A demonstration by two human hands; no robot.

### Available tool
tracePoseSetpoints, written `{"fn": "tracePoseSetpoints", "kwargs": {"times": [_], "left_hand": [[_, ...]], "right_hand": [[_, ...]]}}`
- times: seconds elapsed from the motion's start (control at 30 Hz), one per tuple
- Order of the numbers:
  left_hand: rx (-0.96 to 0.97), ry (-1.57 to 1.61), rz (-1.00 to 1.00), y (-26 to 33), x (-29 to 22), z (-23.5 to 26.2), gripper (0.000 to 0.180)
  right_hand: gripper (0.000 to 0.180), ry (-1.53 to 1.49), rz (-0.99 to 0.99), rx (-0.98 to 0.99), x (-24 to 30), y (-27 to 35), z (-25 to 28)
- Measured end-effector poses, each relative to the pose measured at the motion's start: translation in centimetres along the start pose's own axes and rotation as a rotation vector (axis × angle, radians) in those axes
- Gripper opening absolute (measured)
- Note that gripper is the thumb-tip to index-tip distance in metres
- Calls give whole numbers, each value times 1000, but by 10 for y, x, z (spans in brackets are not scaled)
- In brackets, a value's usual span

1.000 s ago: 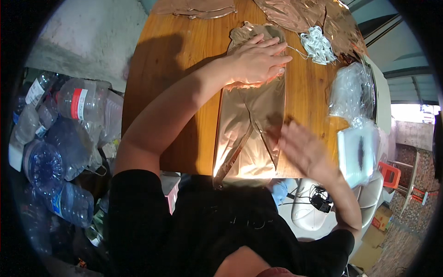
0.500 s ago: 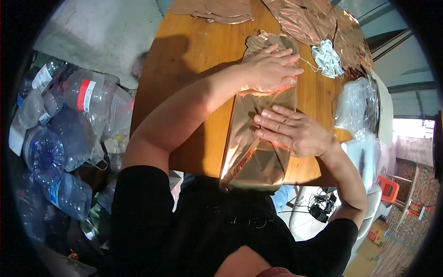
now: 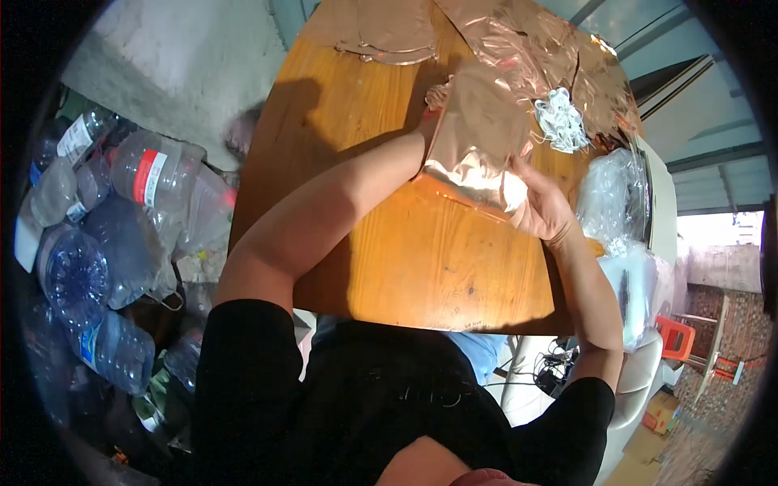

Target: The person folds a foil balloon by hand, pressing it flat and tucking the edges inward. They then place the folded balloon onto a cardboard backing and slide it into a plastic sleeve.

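A shiny copper-coloured foil sheet [image 3: 478,117] stands raised over the middle of the wooden table, its lower part bent and glinting. My right hand [image 3: 545,202] grips its near right edge, thumb on the front face and fingers partly behind it. My left hand [image 3: 429,125] is at the foil's left edge. The foil covers most of that hand, so its fingers are hidden. A crumpled bit of foil [image 3: 438,95] shows just beyond the left hand.
More copper foil sheets [image 3: 519,49] cover the table's far side. A white string tangle [image 3: 561,121] lies right of the raised foil. Clear plastic bags [image 3: 613,190] sit at the table's right edge. Plastic bottles [image 3: 150,174] pile up on the left. The wooden table [image 3: 438,275] has a curved near edge.
The foil lay lengthwise under both flat hands, overhanging the near edge. Its near part is now lifted and turned up away from me. My right hand has closed on its edge; the left became covered.
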State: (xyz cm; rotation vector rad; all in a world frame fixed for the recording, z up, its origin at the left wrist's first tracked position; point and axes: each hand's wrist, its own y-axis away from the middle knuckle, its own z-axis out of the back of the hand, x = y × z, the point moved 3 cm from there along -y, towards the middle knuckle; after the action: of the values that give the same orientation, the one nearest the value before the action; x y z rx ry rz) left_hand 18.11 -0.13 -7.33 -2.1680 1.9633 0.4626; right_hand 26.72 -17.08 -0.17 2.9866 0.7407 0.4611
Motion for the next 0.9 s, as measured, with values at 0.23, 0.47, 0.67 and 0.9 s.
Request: {"fn": "tracePoseSetpoints", "kwargs": {"times": [0.23, 0.47, 0.67, 0.9], "left_hand": [[-399, -1033, -351, 32, -43, -29, 34], [-543, -927, -214, 135, -37, -85, 44], [-379, -1229, -114, 151, -18, -97, 41], [-220, -1625, -9, 157, -11, -79, 27]], "right_hand": [[46, -3, 22, -81, -4, -3, -6], [54, 75, 108, -189, 4, 2, 16], [55, 158, 103, -191, 11, 4, 32], [47, 1102, -156, -866, -8, 15, -33]]}}
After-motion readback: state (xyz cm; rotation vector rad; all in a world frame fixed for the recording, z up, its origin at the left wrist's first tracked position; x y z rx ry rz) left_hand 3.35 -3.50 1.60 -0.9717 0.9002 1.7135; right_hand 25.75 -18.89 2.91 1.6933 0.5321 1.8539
